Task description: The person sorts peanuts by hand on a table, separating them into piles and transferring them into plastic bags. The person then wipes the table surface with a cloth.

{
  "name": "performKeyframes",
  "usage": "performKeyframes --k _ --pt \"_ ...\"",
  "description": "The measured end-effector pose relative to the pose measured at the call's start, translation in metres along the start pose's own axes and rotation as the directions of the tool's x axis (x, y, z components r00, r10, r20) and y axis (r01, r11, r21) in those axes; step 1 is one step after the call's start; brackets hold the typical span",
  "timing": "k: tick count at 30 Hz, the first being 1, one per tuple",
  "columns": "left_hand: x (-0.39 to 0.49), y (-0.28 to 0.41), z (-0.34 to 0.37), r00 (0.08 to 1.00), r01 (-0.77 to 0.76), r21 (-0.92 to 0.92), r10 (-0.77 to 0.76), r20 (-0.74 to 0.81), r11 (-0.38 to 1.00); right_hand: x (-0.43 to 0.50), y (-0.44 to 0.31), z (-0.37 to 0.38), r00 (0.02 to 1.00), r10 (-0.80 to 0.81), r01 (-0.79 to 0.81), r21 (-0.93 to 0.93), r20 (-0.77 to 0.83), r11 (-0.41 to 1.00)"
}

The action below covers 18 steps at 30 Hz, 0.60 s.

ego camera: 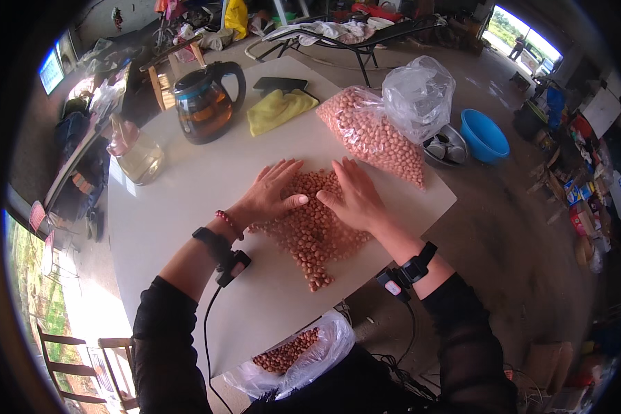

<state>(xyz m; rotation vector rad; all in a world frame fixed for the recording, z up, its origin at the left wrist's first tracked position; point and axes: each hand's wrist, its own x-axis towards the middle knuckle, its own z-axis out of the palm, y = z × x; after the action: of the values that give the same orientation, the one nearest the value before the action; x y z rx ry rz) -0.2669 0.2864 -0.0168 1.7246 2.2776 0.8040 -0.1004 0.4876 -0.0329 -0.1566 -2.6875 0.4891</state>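
Note:
A heap of shelled, reddish-skinned peanuts [313, 222] is spread on the pale tabletop [176, 248] before me. My left hand [277, 191] lies over its left side, palm down, thumb pointing inward. Over the right side rests my right hand [354, 199], its fingers pointing away from me. Neither hand grips anything that I can see; the palms hide part of the heap. Beyond my right hand slumps a clear plastic bag full of peanuts [375, 134]. Below the table's near edge, another plastic bag [336, 336] holds darker peanuts [287, 352].
A glass kettle of brown liquid [204, 106], a clear jug [139, 158], a yellow cloth [279, 111] and a dark phone-like slab [279, 84] stand or lie toward the back. A blue basin [484, 135] sits off the right edge. Cables hang from both wrist devices.

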Motion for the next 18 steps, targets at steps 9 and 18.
performKeyframes --k 9,18 --pt "0.004 0.005 0.005 0.988 -0.145 -0.041 0.143 -0.065 0.989 0.010 -0.021 0.007 0.999 0.046 -0.048 0.098 0.024 0.994" --pt "-0.005 0.009 0.001 0.968 -0.241 -0.152 0.226 -0.112 0.959 0.012 -0.052 0.027 0.989 0.061 -0.040 0.148 -0.138 0.988"
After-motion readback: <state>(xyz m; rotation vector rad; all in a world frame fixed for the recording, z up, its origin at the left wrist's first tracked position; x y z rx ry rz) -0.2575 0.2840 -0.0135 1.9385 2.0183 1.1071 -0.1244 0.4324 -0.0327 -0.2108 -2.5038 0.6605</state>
